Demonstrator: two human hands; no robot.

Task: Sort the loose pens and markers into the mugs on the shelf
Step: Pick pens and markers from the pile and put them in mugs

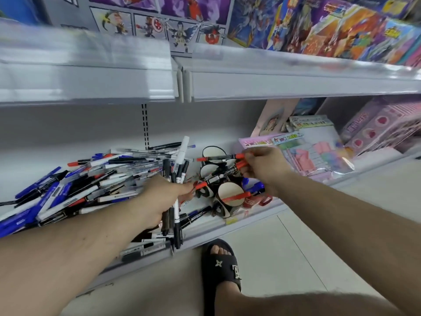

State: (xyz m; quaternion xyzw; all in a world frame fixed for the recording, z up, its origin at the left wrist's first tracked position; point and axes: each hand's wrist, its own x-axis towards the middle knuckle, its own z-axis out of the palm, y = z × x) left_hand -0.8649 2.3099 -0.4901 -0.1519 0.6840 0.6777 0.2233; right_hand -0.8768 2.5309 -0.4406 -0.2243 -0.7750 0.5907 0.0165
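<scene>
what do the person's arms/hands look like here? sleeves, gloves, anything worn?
Both forearms are bare up to the frame edge: no sleeves in view, no gloves. No watch, ring or band shows on the left hand or the right hand. Otherwise only a black slide sandal with a pale star-shaped emblem on its strap shows, on one foot.

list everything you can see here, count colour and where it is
loose pens and markers: too many to count, blue, black, white, red caps, heaped on the lower shelf's left
mugs: at least three, dark with pale insides, lying tipped on the lower shelf right of the heap
red-capped pens: a few, over the mugs, held by the right hand
black markers: a bunch, held by the left hand
stationery packs: several, pink and pastel, lower shelf right
toy boxes: many, multicoloured, upper shelf
slipper: one, black, on the floor
left hand: grips markers
right hand: fingers pinch pens
</scene>
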